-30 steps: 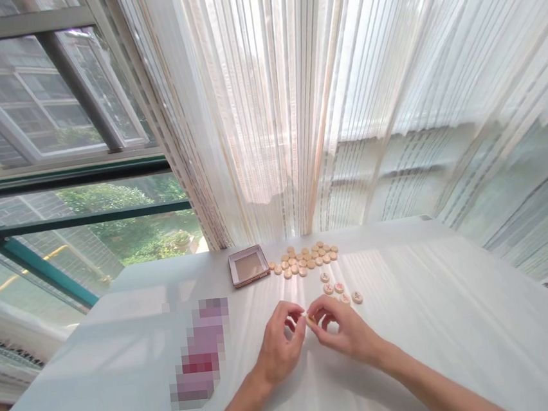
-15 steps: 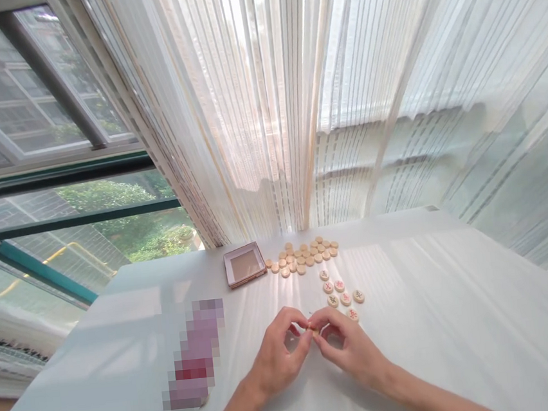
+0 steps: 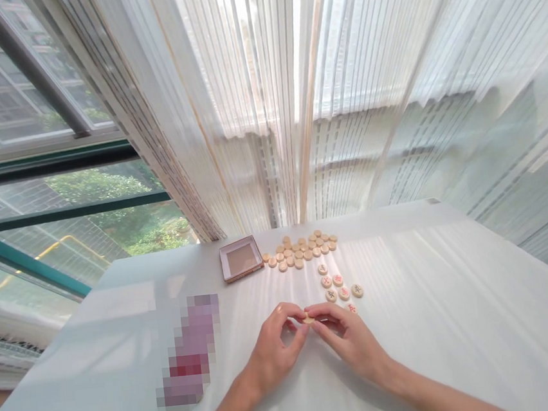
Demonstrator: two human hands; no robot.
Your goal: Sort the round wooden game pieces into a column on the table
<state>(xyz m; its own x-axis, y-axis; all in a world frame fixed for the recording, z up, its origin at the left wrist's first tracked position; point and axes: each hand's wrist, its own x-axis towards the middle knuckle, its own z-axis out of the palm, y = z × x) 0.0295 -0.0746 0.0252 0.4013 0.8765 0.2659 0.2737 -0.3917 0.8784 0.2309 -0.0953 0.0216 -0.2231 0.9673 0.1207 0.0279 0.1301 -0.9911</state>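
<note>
Between the fingertips of both hands is a small round wooden Chinese chess piece [image 3: 308, 319], its plain side showing. My left hand [image 3: 278, 344] pinches it from the left, thumb and forefinger bent around it. From the right, my right hand [image 3: 345, 335] grips the same piece. Just beyond the right hand lie several face-up pieces with red or black characters, among them a red-marked piece [image 3: 344, 293] and a black-marked piece [image 3: 357, 290]. One red piece [image 3: 352, 309] is partly covered by my right hand. Farther back is a cluster of blank-side-up pieces [image 3: 299, 255].
A shallow open box [image 3: 241, 259] sits at the back left of the white table [image 3: 459, 317]. A pixelated purple item [image 3: 191, 352] lies to the left. Sheer striped curtains [image 3: 264, 103] hang behind the table, with an open window at left.
The piece in my fingers has tilted, so more of its plain face shows. Both hands stay close together at nearly the same spot. The camera view has shifted slightly.
</note>
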